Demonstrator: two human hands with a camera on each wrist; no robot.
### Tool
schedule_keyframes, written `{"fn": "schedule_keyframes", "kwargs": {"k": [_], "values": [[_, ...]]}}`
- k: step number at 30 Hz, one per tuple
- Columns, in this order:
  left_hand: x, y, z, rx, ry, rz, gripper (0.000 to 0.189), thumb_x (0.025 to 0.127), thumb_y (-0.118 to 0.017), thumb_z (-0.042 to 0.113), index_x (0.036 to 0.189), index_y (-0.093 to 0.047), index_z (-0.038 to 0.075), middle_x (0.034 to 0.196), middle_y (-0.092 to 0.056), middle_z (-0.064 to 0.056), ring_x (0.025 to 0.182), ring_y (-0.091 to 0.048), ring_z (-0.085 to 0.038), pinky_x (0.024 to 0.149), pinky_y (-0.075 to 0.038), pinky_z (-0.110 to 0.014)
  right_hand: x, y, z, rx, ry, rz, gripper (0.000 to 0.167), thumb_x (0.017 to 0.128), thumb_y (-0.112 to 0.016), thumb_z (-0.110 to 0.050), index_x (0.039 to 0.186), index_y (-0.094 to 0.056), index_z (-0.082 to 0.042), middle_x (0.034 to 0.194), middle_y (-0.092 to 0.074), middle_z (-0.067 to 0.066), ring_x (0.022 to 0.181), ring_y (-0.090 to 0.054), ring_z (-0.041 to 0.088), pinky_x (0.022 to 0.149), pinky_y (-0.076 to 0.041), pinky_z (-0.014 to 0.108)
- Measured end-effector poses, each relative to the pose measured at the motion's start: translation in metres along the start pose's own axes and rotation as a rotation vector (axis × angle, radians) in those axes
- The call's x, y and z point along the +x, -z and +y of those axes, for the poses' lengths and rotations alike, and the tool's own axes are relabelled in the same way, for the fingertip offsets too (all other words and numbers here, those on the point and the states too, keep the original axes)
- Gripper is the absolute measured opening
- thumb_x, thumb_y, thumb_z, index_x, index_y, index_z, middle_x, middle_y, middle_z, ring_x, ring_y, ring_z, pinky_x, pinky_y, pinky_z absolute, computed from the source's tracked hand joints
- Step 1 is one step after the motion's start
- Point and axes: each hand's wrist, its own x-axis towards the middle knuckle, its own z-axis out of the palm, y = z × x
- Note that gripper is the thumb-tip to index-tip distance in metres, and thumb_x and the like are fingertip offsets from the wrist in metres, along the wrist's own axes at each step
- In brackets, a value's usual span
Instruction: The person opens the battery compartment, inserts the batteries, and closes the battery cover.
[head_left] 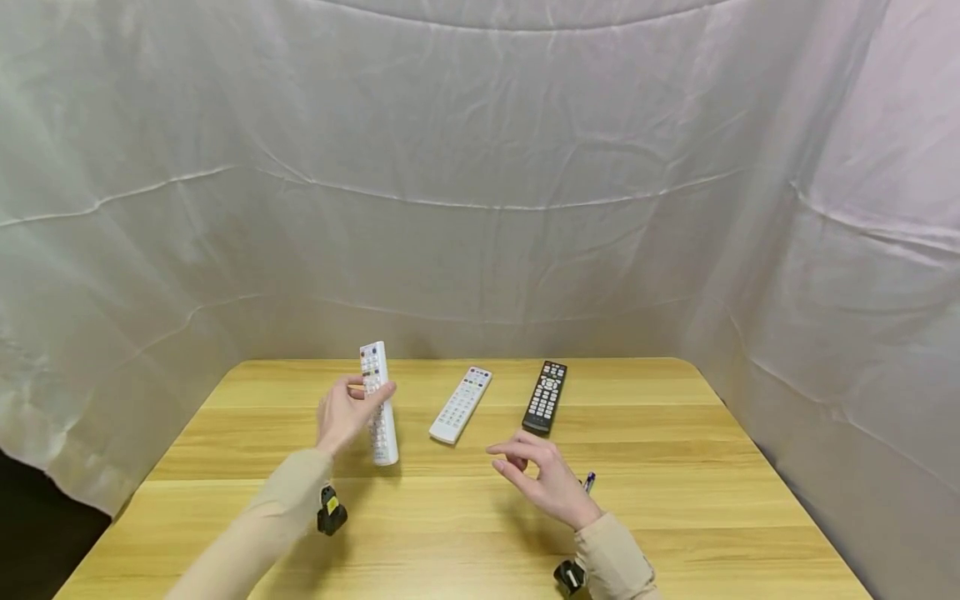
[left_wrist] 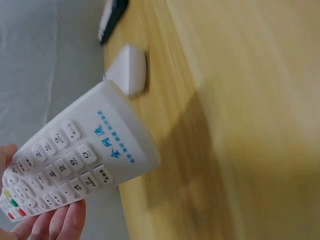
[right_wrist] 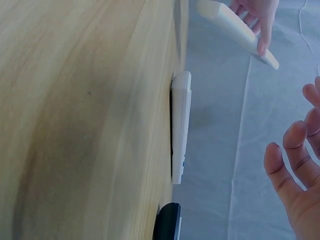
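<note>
My left hand (head_left: 347,414) grips a white remote control (head_left: 384,433) by its sides, thumb on one edge and fingers on the other. It is raised above the table, and its buttons and blue lettering show in the left wrist view. A second white remote control (head_left: 461,406) lies slanted on the table to the right of it. Farther right lies a black remote control (head_left: 545,396) with pale buttons. My right hand (head_left: 545,481) hovers over the table just in front of the black remote, fingers loosely bent and holding nothing.
A pen (head_left: 588,482) shows partly behind my right hand; the rest of it is hidden. The wooden table (head_left: 450,533) ends at a back edge against a hanging grey curtain (head_left: 480,250), which also runs along both sides.
</note>
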Motion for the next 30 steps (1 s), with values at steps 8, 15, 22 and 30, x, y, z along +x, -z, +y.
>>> {"fn": "schedule_keyframes", "kwargs": {"k": [8,15,22,30], "values": [[0.025,0.001,-0.001,0.204,-0.070,0.110,0.074,0.082,-0.076,0.053,0.127,-0.059,-0.003,0.096,-0.070,-0.021,0.071,-0.060,-0.023,0.050,-0.041,-0.022,-0.001,0.002,0.001,0.006,-0.008,-0.012,0.017,0.097,-0.066,-0.012,0.112,-0.075,-0.014,0.079,-0.060,-0.005,0.073,-0.045,-0.001,0.063,-0.044,0.013],[0.039,-0.005,-0.006,0.319,-0.099,0.200,0.066,0.080,-0.079,0.049,0.119,-0.065,-0.003,0.087,-0.070,-0.021,0.061,-0.056,-0.023,0.046,-0.036,-0.023,-0.002,0.003,0.001,0.014,-0.009,-0.020,0.017,0.097,-0.065,-0.012,0.112,-0.075,-0.013,0.080,-0.059,-0.004,0.074,-0.045,-0.001,0.064,-0.043,0.014],[0.050,-0.017,-0.020,0.451,-0.107,0.212,0.055,0.083,-0.078,0.049,0.082,-0.064,-0.005,0.071,-0.060,-0.015,0.052,-0.049,-0.020,0.041,-0.034,-0.024,-0.002,0.005,0.001,0.014,-0.021,-0.030,0.017,0.098,-0.065,-0.013,0.112,-0.075,-0.014,0.080,-0.059,-0.004,0.071,-0.047,0.006,0.063,-0.043,0.014],[0.053,-0.028,-0.036,0.537,-0.108,0.220,0.048,0.087,-0.077,0.038,0.085,-0.063,-0.007,0.083,-0.059,-0.024,0.061,-0.053,-0.028,0.048,-0.043,-0.033,-0.001,0.005,-0.002,0.016,-0.033,-0.038,0.017,0.098,-0.065,-0.014,0.112,-0.075,-0.014,0.080,-0.059,-0.004,0.071,-0.047,0.005,0.064,-0.043,0.014]]}}
